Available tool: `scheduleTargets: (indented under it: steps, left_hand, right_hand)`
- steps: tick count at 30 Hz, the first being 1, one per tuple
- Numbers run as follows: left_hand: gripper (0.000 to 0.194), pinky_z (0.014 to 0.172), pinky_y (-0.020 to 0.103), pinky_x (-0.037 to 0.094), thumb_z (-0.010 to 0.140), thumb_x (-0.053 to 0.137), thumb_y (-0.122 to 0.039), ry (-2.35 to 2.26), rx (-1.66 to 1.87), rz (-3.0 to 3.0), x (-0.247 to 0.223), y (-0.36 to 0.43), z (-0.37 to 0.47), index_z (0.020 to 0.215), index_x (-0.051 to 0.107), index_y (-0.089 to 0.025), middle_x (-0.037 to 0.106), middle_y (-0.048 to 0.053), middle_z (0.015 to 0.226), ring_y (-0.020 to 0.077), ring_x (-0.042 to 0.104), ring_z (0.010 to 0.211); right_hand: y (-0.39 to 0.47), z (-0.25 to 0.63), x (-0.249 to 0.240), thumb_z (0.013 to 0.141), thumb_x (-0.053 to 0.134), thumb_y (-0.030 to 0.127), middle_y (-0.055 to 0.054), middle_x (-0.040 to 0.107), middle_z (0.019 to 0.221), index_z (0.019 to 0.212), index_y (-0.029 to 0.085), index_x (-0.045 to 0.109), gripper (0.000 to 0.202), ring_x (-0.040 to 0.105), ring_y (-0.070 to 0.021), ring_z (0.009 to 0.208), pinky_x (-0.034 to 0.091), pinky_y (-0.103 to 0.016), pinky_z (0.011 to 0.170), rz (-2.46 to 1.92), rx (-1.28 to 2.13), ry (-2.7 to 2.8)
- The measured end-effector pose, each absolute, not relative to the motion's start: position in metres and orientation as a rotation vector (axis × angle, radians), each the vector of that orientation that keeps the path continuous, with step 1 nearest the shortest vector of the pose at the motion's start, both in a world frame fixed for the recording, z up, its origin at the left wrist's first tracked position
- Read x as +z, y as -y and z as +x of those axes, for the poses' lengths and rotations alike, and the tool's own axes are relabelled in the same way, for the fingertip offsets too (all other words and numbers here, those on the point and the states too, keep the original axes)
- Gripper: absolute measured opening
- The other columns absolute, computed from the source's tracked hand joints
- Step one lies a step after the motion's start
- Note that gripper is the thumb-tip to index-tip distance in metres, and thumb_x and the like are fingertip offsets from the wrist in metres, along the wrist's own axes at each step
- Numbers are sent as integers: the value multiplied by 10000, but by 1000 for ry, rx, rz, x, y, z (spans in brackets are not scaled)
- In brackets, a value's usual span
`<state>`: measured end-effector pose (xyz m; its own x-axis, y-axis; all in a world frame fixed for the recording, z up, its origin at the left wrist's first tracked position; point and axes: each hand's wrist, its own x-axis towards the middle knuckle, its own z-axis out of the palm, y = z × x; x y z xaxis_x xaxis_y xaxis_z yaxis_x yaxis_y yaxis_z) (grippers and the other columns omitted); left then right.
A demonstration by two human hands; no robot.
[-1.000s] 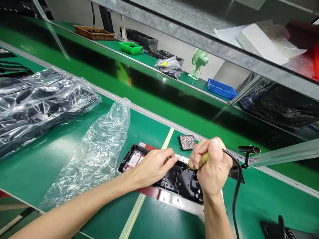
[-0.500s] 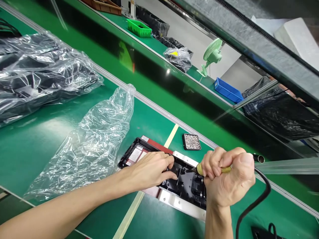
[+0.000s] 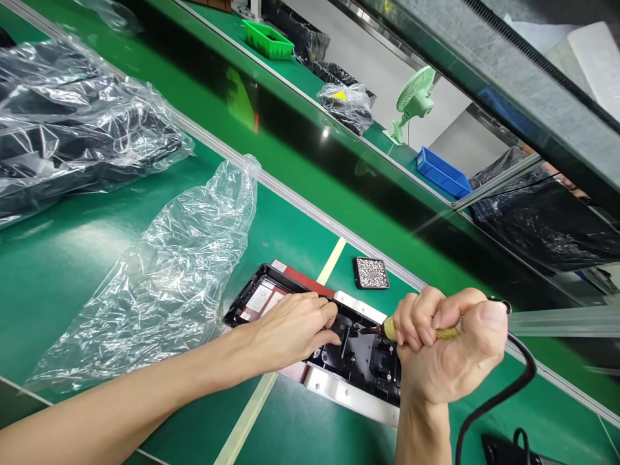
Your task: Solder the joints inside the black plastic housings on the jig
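A long black plastic housing (image 3: 357, 352) lies open side up in a white and red fixture (image 3: 349, 395). My left hand (image 3: 300, 329) bears on the housing, its fingers curled and its thumb reaching inside. In a closed fist, my right hand (image 3: 448, 342) grips the yellow handle of a corded soldering iron (image 3: 391, 328). Its thin dark tip slants left into the housing; the exact contact spot is too small to make out. Beyond the housing sits a small square black tray (image 3: 372, 273) filled with tiny shiny metal pieces.
A crumpled clear plastic bag (image 3: 159, 278) lies left of the fixture. Bagged black parts (image 3: 82, 129) stand farther left. A thick black cord (image 3: 494, 387) loops at the right. Past the metal rail are a green fan (image 3: 414, 93) and a blue bin (image 3: 443, 172).
The view has shifted slightly. My right fist and the iron's handle sit a little farther right; the tip stays in the housing. My left hand keeps its place on the housing.
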<state>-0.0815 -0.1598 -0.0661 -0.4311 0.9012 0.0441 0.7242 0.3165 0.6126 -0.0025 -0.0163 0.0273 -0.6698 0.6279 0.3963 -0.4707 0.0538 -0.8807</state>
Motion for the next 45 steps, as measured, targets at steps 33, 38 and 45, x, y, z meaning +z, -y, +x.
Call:
scheduleTargets:
  steps: [33,38,45]
  left_hand:
    - [294,569,327,266,965,618,-436,-2313,845,1478,-74,161,-80,815,523,-201,647,-12,764,197,625,666]
    - [293,549,325,245,972,605,-442,-2314,856,1497,-75,160,-80,827,526,-201,649,-11,756,196,629,641]
    - [285,557,316,245,974,604,-432,-2308,870,1503,-78,161,-79,828,519,-202,647,-10,761,199,626,653]
  right_hand:
    - [20,-3,32,926,491,314,74,361,401,576,203,454,369,278,-79,306,290,-200,294,-211,1732,1529]
    - [19,-3,32,928,494,318,72,368,407,583,203,458,366,286,-78,308,297,-198,299,-205,1742,1530]
    - [19,-3,32,926,511,336,74,366,406,575,199,459,380,290,-72,310,302,-190,304,-198,1747,1526]
